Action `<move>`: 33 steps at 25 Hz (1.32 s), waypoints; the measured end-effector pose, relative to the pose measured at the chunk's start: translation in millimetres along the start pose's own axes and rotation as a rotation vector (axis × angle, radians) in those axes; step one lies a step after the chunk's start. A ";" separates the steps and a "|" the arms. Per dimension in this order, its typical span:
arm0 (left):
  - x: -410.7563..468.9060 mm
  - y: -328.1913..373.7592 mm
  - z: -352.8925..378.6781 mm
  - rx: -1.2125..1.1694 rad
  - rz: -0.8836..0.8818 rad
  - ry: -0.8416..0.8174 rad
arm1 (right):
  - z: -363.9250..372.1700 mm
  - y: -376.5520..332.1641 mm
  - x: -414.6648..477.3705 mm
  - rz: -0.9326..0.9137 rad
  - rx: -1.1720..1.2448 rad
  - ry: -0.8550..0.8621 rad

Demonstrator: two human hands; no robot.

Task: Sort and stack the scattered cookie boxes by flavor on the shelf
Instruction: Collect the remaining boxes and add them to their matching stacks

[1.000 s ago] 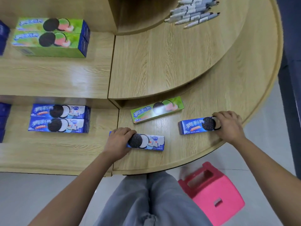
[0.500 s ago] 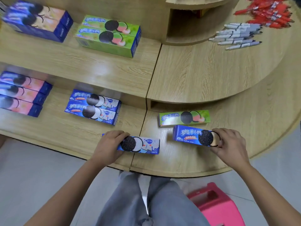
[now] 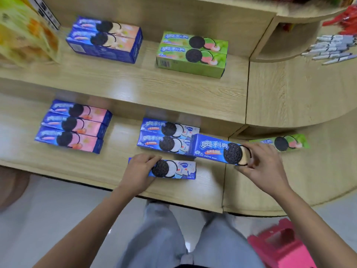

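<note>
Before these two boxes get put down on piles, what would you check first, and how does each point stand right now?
1. Left hand grips the blue-white box: ok.
2. Right hand grips the blue box with cream filling: ok.
3. Matching blue-white pile sits just behind the left box: ok.
4. Right box matches the peach-ended blue pile on the upper shelf: cannot tell, print blurred.
5. Room on top of both piles: ok.
6. Loose green box still away from the green pile: not ok.
</note>
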State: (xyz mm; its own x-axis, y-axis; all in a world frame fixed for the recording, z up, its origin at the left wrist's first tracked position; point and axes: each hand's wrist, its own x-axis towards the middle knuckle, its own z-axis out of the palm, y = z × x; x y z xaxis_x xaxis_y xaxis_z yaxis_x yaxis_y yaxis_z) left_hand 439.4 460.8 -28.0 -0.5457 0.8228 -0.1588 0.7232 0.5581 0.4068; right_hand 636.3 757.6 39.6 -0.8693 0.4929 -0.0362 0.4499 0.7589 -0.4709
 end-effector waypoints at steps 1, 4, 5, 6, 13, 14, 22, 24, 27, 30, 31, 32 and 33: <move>0.7 -12.4 -0.4 0.004 0.020 -0.025 | 10.0 -17.0 0.9 0.008 0.010 0.005; 8.7 -34.0 3.5 0.036 0.094 -0.085 | 24.2 -55.2 6.5 0.047 0.023 0.002; 13.1 -39.5 5.5 0.057 0.125 -0.106 | 27.2 -65.6 8.1 0.060 0.018 0.009; 16.7 -43.0 7.8 0.084 0.156 -0.131 | 28.9 -74.1 9.9 0.071 0.015 0.016; 21.4 -42.3 19.1 -0.004 0.249 -0.079 | 26.8 -92.3 30.1 0.059 0.002 0.020; 21.5 -43.8 21.5 0.000 0.276 -0.046 | 25.7 -92.4 32.9 0.061 -0.001 0.029; 24.6 -46.5 33.2 0.118 0.381 0.051 | 20.5 -93.1 55.8 0.008 -0.014 0.032; 25.8 -42.5 34.6 0.115 0.354 0.063 | 21.4 -93.4 60.5 0.009 -0.010 0.021; 27.7 -38.6 35.2 0.122 0.339 0.085 | 22.3 -95.5 63.7 0.008 -0.013 0.019; 32.4 -34.2 32.7 0.089 0.307 0.102 | 21.8 -95.8 66.4 0.005 -0.005 0.017; 32.6 -33.4 30.8 0.063 0.301 0.104 | 21.2 -96.0 67.4 0.004 -0.003 0.016; 33.3 -33.0 27.1 0.024 0.296 0.107 | 20.6 -96.6 69.1 0.001 -0.005 0.016; 33.8 -30.9 20.3 -0.043 0.277 0.129 | 19.9 -97.5 71.0 -0.004 -0.009 0.016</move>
State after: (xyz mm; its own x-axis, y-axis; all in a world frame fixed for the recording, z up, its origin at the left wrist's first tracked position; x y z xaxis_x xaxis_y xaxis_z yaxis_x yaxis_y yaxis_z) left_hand 407.2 473.6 -64.2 -0.3812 0.9212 0.0779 0.8351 0.3070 0.4564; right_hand 526.6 710.2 65.4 -0.8677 0.4966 -0.0201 0.4484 0.7648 -0.4626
